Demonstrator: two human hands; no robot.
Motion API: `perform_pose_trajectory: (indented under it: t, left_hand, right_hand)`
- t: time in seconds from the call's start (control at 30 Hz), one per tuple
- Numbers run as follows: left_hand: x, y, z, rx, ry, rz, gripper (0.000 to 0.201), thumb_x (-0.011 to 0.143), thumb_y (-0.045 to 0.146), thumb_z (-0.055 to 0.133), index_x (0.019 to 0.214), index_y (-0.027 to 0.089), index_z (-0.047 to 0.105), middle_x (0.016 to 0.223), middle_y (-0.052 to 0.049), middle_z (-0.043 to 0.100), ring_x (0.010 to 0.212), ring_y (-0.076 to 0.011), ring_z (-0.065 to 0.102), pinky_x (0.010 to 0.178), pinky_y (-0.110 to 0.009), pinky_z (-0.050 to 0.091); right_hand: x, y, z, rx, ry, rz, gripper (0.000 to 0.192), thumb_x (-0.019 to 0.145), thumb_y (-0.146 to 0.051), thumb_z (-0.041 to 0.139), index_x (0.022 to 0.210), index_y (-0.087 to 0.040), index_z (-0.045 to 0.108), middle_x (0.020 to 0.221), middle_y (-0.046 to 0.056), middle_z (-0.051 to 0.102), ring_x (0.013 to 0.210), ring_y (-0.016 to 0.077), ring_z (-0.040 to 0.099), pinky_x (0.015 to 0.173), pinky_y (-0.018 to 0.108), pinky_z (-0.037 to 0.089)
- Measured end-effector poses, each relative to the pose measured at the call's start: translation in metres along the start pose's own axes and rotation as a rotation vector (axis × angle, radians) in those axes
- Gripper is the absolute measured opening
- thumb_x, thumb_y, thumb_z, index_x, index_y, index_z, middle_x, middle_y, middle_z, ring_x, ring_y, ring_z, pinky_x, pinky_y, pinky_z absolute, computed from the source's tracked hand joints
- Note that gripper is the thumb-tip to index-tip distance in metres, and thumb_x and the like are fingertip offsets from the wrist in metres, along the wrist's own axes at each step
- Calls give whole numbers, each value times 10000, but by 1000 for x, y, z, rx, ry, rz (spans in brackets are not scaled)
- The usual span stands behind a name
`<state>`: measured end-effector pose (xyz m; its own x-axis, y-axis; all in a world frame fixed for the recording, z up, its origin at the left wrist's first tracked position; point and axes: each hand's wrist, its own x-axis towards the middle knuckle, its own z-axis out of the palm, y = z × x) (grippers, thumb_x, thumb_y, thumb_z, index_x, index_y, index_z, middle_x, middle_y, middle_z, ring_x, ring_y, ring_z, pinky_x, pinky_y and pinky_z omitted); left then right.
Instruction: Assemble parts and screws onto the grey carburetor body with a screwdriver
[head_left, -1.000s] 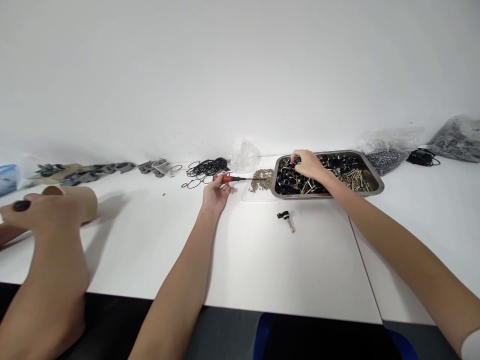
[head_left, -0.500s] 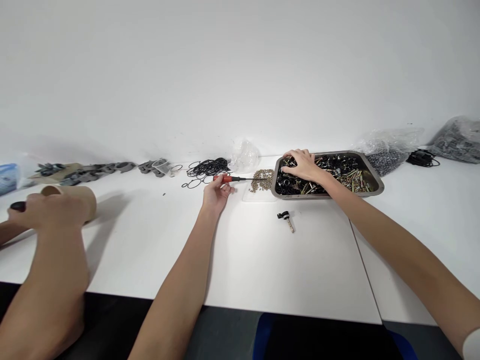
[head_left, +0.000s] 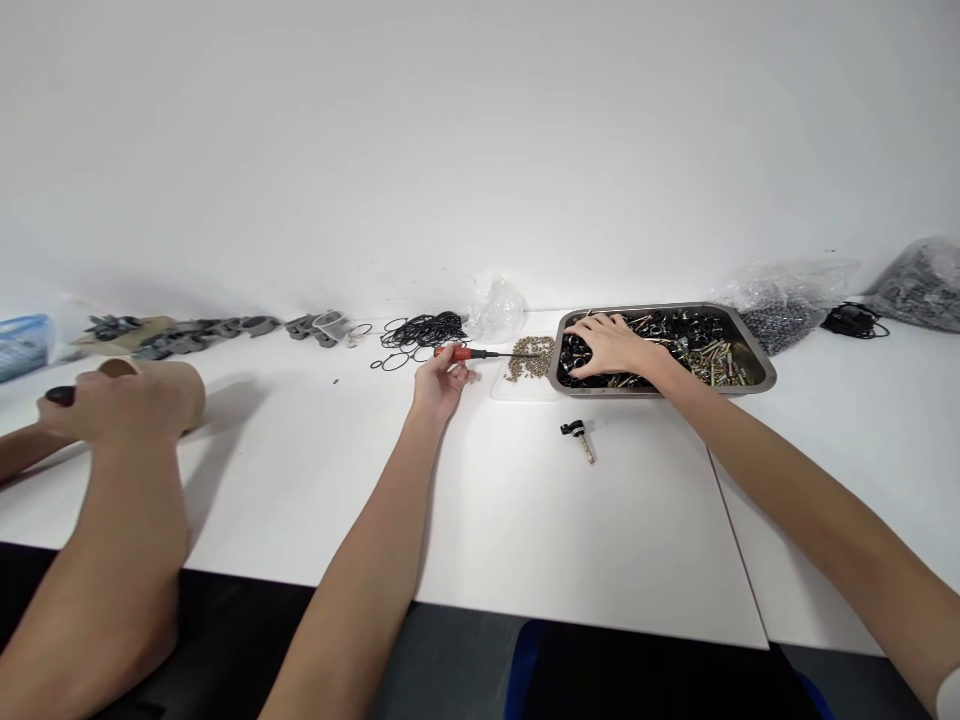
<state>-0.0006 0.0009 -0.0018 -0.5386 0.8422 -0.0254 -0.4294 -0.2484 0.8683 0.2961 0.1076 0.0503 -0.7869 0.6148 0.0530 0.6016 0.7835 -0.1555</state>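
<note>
My left hand [head_left: 441, 380] is closed around the red handle of a screwdriver [head_left: 463, 353]. Its thin dark shaft points right, over small brass-coloured pieces [head_left: 534, 345] on a clear plastic lid or shallow tray [head_left: 517, 392]. Inside a metal tray [head_left: 757, 385], my right hand [head_left: 611, 345] lies over black parts and brass-coloured pins, thumb and fingers apart, fingertips touching the pile. Nothing held in it can be seen. In front of the tray, a loose black-headed part with a metal shank [head_left: 579, 438] lies on the white table.
Black rubber rings [head_left: 426, 335] and a crumpled plastic bag [head_left: 499, 312] lie by the wall. Grey parts [head_left: 202, 335] are further left. At right are bags of dark pieces [head_left: 780, 315] and a black bundle [head_left: 853, 320]. Another person's hand [head_left: 124, 405] is beside a cardboard tube [head_left: 191, 395].
My right hand has shifted slightly nearer within the metal tray, its thumb now lower and further from the fingers. My left hand still holds the screwdriver. The whole view has shifted slightly.
</note>
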Motion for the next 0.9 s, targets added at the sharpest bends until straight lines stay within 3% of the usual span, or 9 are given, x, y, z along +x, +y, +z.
perform_pose_trajectory:
  t: [0.23,0.53,0.77,0.9]
  left_hand:
    - [1,-1,-1,2,3,5,103,864,220,699,852,119,692,660,-13,625,433,-56,444,501,-228,490]
    - [0,0,0,-3,7,7,90,872,210,688,860,121,699,675,-21,643,439,-61,456,498,-233,472]
    - [0,0,-1,-9,-1,13,93,881,195,667,864,112,705,676,-29,653,437,-67,467,504,-246,478]
    - [0,0,0,-12,2,5,106,893,187,638,861,111,705,661,-27,649,431,-69,462,508,-253,482]
  right_hand:
    - [3,-7,3,-31,26,28,835,834,-643,597,1500,-150,498,1510,207,535,1399,426,428,1166,593,276]
    - [11,-17,1,-42,-6,114,738,800,-548,678,1396,-135,538,1455,231,556,1363,445,446,1110,605,353]
    - [22,-30,8,-118,64,208,771,740,-442,767,1400,-126,525,1419,262,569,1300,465,471,1054,636,389]
    - [24,-34,9,-153,52,239,687,760,-401,757,1358,-118,569,1399,263,578,1265,451,492,1040,627,395]
